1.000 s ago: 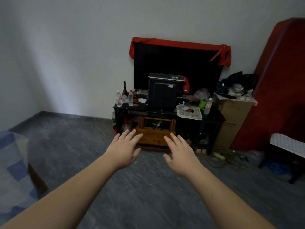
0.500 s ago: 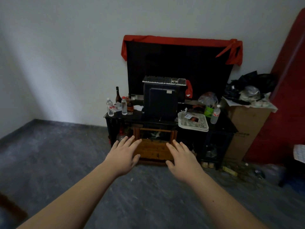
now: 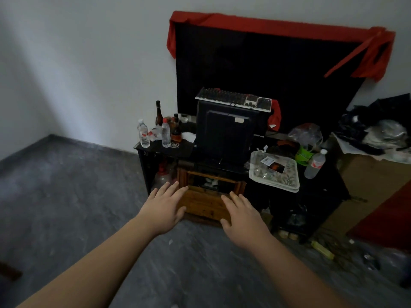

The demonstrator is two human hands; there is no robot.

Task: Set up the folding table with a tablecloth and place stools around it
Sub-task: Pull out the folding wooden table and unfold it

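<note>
both grips are empty: our left hand (image 3: 163, 207) and right hand (image 3: 243, 215) reach forward side by side, palms down, fingers straight and a little spread, holding nothing and touching nothing that we can tell. they hang in front of a wooden crate (image 3: 209, 196) tucked under a low black bench (image 3: 311, 196), so we judge them held out ready while we look for what the task needs, not closing on anything yet. no folding table, tablecloth or stool shows itself plainly here; none of the task's things is in hand, and the job looks barely begun. the bench is crowded, which is likely why nothing on it is ours to lift: bottles (image 3: 165, 135) stand at its left end, a dark monitor (image 3: 224, 134) sits in the middle with a keyboard (image 3: 233, 100) laid across its top, and a tray (image 3: 274, 172) lies to the right near its front edge. behind stands a large black screen (image 3: 255, 74) with a red cloth (image 3: 278, 26) draped over its top. a cardboard box (image 3: 367, 181) heaped with dark things closes off the right. the open room is the grey floor (image 3: 66, 196) to the left and beneath our arms, running clear to the wall; that is where we could unfold and turn things. on the right, small litter near the bench's foot narrows the way.
</note>
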